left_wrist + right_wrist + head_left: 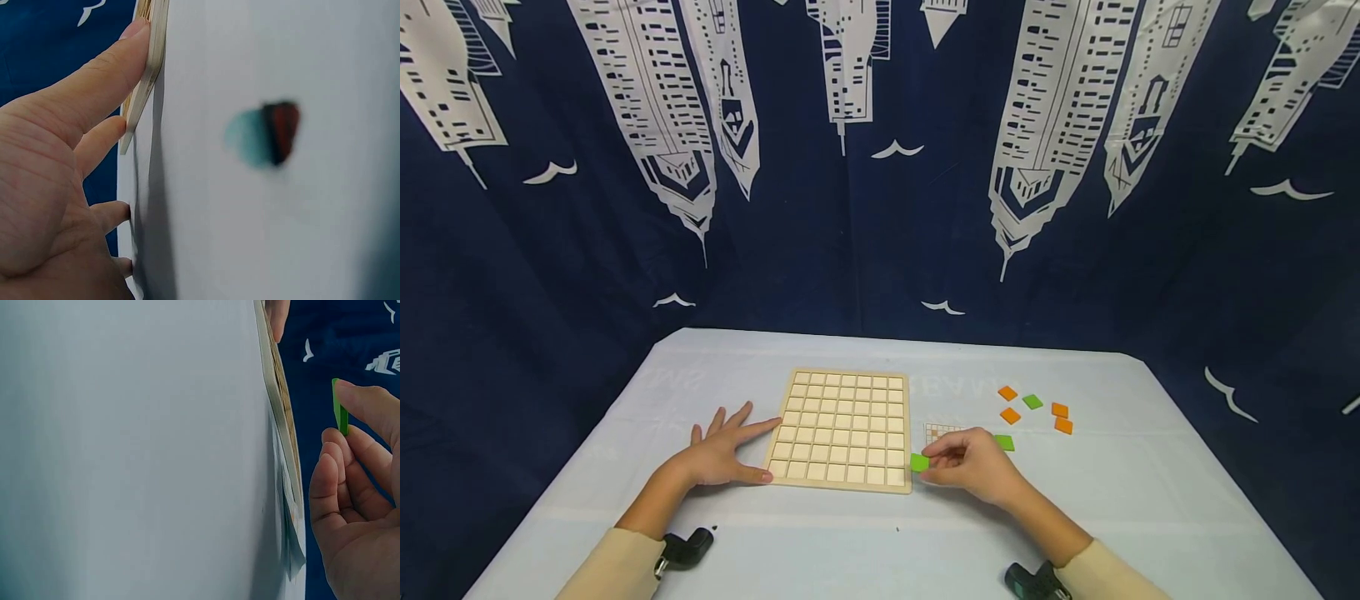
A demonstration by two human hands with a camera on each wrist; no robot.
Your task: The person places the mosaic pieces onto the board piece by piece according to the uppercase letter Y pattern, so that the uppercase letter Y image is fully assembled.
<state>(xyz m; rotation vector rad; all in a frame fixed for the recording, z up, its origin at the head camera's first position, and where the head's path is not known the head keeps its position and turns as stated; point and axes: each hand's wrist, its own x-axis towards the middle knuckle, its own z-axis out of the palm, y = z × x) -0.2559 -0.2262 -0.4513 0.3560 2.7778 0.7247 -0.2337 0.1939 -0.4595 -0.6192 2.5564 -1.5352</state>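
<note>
A pale wooden grid board [841, 431] of small square cells lies flat on the table. My left hand [718, 456] rests at its left edge, fingers spread, with thumb and index touching the frame; the left wrist view shows the thumb [115, 62] on the board's rim. Near the board's right edge, my right hand [973, 467] pinches a green square tile [919, 462] between thumb and fingers. In the right wrist view that tile [340, 407] is seen nearly edge-on, raised above the table. Partly covered by the right hand is a printed grid card [942, 431].
Another green tile [1004, 443] lies just behind the right hand. Farther right are one more green tile [1033, 402] and several orange tiles [1011, 415]. The white table [820, 542] ends at a dark blue patterned curtain [880, 233].
</note>
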